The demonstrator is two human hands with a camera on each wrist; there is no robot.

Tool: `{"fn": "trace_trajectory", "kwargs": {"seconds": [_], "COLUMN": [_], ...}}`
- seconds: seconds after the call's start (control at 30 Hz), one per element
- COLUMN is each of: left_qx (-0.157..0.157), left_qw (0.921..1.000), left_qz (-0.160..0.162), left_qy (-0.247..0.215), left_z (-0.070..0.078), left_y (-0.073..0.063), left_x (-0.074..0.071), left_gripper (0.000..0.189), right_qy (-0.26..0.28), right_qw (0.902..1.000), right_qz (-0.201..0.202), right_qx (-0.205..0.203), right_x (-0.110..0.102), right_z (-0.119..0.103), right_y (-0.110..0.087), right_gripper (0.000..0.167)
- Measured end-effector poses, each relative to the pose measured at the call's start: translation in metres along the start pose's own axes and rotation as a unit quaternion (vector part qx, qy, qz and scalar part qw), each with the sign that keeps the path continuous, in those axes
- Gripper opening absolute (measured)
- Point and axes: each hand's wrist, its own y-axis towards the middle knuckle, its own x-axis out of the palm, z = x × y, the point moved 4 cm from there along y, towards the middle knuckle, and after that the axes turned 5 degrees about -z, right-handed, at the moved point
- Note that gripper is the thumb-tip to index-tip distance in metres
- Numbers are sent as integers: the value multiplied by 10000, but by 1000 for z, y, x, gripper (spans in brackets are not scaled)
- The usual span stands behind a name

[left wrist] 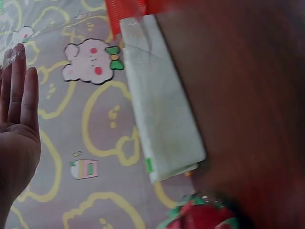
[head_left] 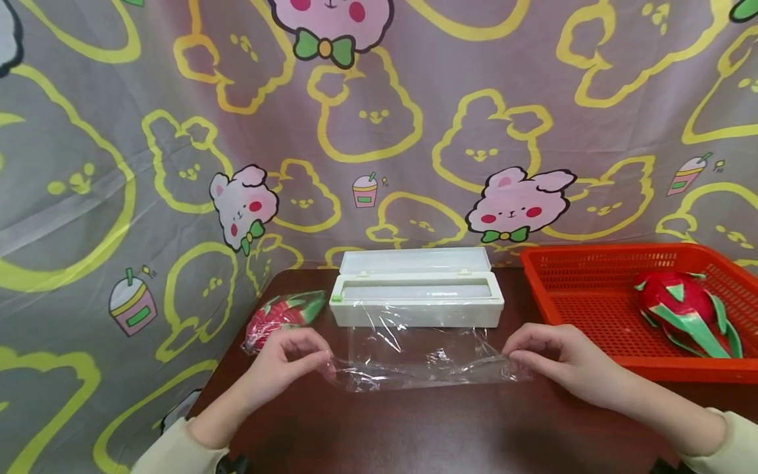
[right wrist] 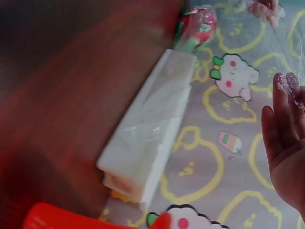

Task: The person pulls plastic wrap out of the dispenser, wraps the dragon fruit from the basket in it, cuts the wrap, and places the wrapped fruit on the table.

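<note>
A sheet of clear cling film [head_left: 414, 368] stretches between both hands above the table. My left hand [head_left: 299, 355] pinches its left corner, and my right hand [head_left: 553, 359] pinches the right one. The film runs back to a white cling film dispenser box [head_left: 417, 313], whose lid [head_left: 414, 260] stands raised at the rear. Inside the box lies a pale roll [head_left: 414, 291]. In the right wrist view, crumpled film [right wrist: 290, 88] clings at the right fingertips. Left of the box, near the left hand, lies a dragon fruit [head_left: 284, 319] wrapped in film.
A red plastic basket [head_left: 586, 363] stands at the right of the dark brown table [head_left: 426, 428], holding an unwrapped dragon fruit [head_left: 681, 303]. Behind the table hangs a grey curtain [head_left: 408, 178] printed with cartoon animals; it also covers the left side.
</note>
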Motion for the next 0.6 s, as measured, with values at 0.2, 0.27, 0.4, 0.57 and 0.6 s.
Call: {"fn": "trace_trajectory", "kwargs": {"seconds": [0.2, 0.27, 0.4, 0.57, 0.6], "left_qx": [-167, -258, -456, -634, -658], "left_qw": [9991, 9980, 9945, 9887, 9875], "left_qz": [-338, -484, -811, -1190, -1255], "left_qy": [-210, -328, -479, -655, -692], "left_z": [-20, -25, -35, -44, -46], "left_y": [-7, -10, -17, -27, -28], "left_x": [12, 16, 23, 30, 31], "left_gripper": [7, 7, 8, 8, 8], "right_qy": [22, 101, 558, 1084, 1157], "right_qw": [9996, 9989, 9946, 9888, 9878], "right_qz": [-245, -379, -749, -1019, -1037], "right_qx": [114, 254, 460, 62, -69], "right_x": [14, 19, 33, 52, 56], "right_z": [15, 20, 28, 36, 38], "right_y": [-14, -18, -27, -37, -38], "right_gripper": [27, 23, 17, 18, 19]}}
